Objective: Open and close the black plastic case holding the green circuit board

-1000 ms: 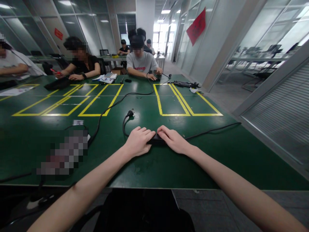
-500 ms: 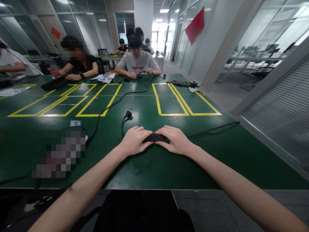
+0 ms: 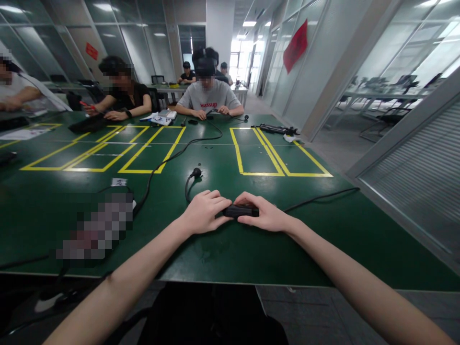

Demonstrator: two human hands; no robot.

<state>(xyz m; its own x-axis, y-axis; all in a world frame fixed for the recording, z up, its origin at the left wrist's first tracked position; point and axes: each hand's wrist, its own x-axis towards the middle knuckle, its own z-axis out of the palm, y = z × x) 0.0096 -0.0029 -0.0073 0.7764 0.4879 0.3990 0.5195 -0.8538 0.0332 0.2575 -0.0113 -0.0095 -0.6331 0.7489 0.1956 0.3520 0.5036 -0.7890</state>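
Between my hands, just above or on the green table, is a slim black power adapter. My left hand pinches its left end, where a cord joins it. Thumb and fingers of my right hand grip the other end from above and below. From behind my left hand a short black cord curves up to a black mains plug lying on the table. Another black cable runs out from my right hand towards the right. The ends of the adapter are partly covered by my fingers.
A blurred-out object lies on the left of the table, with a long black cable running to the far side. Yellow tape marks rectangles. A folded black item lies far right. Several people sit across the table.
My right hand has shifted slightly right along the adapter, so more of the adapter's body shows between my hands. The whole view has tilted and moved a little.
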